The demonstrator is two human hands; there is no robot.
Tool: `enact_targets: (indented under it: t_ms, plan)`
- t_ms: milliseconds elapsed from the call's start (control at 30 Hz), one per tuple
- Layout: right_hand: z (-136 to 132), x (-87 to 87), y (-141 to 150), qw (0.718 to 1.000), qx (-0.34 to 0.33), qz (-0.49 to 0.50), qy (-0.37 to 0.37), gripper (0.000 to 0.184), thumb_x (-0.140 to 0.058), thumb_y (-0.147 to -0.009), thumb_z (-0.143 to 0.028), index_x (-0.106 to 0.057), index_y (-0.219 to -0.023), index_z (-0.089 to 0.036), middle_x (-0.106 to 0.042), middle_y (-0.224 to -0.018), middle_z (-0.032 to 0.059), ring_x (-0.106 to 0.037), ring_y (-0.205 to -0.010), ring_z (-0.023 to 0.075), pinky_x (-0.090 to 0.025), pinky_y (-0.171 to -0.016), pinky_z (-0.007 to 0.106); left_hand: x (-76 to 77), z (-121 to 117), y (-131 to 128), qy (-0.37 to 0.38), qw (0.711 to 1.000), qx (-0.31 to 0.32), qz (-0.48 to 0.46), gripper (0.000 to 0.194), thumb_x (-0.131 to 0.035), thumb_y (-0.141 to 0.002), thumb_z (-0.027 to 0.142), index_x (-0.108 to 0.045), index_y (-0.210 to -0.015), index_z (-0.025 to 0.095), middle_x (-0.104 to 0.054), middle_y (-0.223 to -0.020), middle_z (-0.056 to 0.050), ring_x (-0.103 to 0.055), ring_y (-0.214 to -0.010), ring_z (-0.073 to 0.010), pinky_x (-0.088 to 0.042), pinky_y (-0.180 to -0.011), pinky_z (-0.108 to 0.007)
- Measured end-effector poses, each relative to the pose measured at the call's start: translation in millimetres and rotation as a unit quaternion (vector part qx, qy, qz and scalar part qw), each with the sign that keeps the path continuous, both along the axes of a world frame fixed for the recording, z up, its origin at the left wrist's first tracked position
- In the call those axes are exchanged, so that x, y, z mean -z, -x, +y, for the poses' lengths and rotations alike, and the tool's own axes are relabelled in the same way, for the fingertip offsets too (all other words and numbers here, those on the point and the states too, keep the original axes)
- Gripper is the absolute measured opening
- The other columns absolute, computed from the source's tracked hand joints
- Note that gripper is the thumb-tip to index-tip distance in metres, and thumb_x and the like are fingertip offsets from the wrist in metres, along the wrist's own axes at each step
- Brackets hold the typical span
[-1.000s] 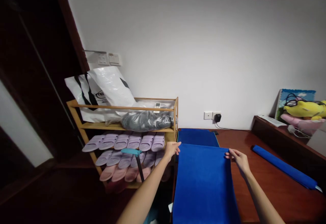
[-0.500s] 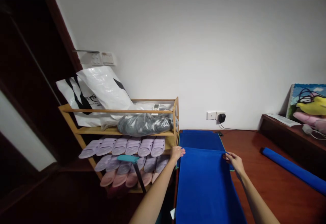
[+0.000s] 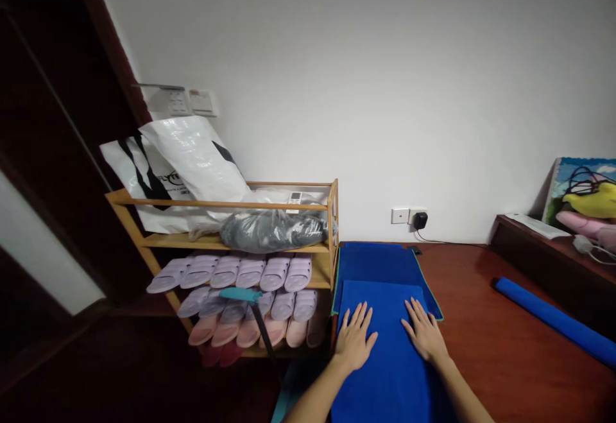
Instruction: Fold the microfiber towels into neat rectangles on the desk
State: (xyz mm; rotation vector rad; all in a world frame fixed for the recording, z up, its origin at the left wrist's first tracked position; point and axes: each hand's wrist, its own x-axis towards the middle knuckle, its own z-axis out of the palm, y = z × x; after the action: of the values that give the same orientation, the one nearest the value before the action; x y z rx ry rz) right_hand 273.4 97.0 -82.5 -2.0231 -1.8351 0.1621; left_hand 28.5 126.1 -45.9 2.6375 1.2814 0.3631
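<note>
A long blue cloth (image 3: 385, 378) lies flat along the reddish-brown wooden surface. Its far end overlaps a darker blue piece with green edging (image 3: 380, 261) near the wall. My left hand (image 3: 355, 339) rests on the left part of the cloth, fingers spread. On the right side, my right hand (image 3: 424, 332) also lies flat on it with its fingers apart. Neither hand grips anything. The near end of the cloth runs out of view at the bottom.
A rolled blue cloth (image 3: 553, 320) lies at right beside a dark raised ledge (image 3: 510, 243). To the left stands a wooden rack (image 3: 231, 243) holding several slippers (image 3: 226, 272) and white bags (image 3: 192, 160). A teal-topped pole (image 3: 240, 294) leans before it. A black plug (image 3: 420, 220) sits in the wall socket.
Both hands have let go of the cloth's far corners, come nearer and opened flat on top of it. The cloth's far end, held up before, now lies down.
</note>
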Motion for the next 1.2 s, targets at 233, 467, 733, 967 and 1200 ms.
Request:
enact_targets:
  t_ms: [233, 467, 733, 967, 1200]
  plan:
    - [-11.7, -1.2, 0.2, 0.998, 0.009, -0.064, 0.010, 0.064, -0.021, -0.089, -0.059, -0.019, -0.145, -0.027, -0.023, -0.152, 0.0046, -0.016, -0.140, 0.0206, -0.020, -0.110, 0.051, -2.0, -7.2, 6.3, -0.010, 1.000, 0.013, -0.009, 0.058, -0.025, -0.094, 0.051, -0.016, -0.147, 0.027, -0.015, -0.154, -0.003, -0.012, -0.140, -0.0235, -0.013, -0.114, -0.051]
    - [-46.9, -0.1, 12.0, 0.998, 0.010, -0.065, 0.010, 0.063, -0.020, -0.090, -0.058, -0.017, -0.145, -0.028, -0.019, -0.152, 0.0027, -0.015, -0.140, 0.0214, -0.019, -0.110, 0.052, -7.9, -41.2, 23.3, -0.003, 0.999, 0.034, -0.007, 0.059, -0.026, -0.094, 0.053, -0.009, -0.147, 0.031, -0.010, -0.154, -0.001, -0.011, -0.141, -0.0231, -0.015, -0.114, -0.051]
    - [-108.4, -1.8, 28.5, 0.999, 0.007, -0.036, 0.015, 0.064, -0.024, -0.089, -0.059, -0.012, -0.146, -0.033, -0.018, -0.152, 0.0009, -0.015, -0.140, 0.0229, -0.019, -0.110, 0.052, -23.1, -99.5, 45.1, 0.016, 0.998, 0.066, 0.000, 0.063, -0.031, -0.093, 0.053, -0.003, -0.146, 0.033, -0.006, -0.154, -0.001, -0.010, -0.140, -0.0258, -0.017, -0.114, -0.051]
    - [-139.0, -1.8, 31.8, 1.000, 0.011, 0.007, 0.004, 0.061, -0.029, -0.088, -0.058, -0.025, -0.143, -0.034, -0.027, -0.150, 0.0027, -0.025, -0.137, 0.0259, -0.020, -0.108, 0.054, -17.1, -134.4, 59.3, 0.048, 0.994, 0.093, -0.021, 0.068, -0.043, -0.090, 0.050, -0.008, -0.146, 0.035, -0.009, -0.154, -0.001, -0.014, -0.140, -0.0283, -0.020, -0.112, -0.053]
    - [-91.1, -20.7, -12.7, 0.996, 0.052, 0.051, -0.057, 0.048, -0.026, -0.090, -0.053, -0.054, -0.123, -0.033, -0.051, -0.133, 0.0043, -0.043, -0.122, 0.0238, -0.032, -0.100, 0.047, -32.0, -78.6, 55.1, -0.015, 0.992, -0.044, -0.114, 0.037, -0.030, -0.097, 0.033, -0.055, -0.124, 0.025, -0.057, -0.128, -0.006, -0.050, -0.119, -0.0203, -0.039, -0.101, -0.039]
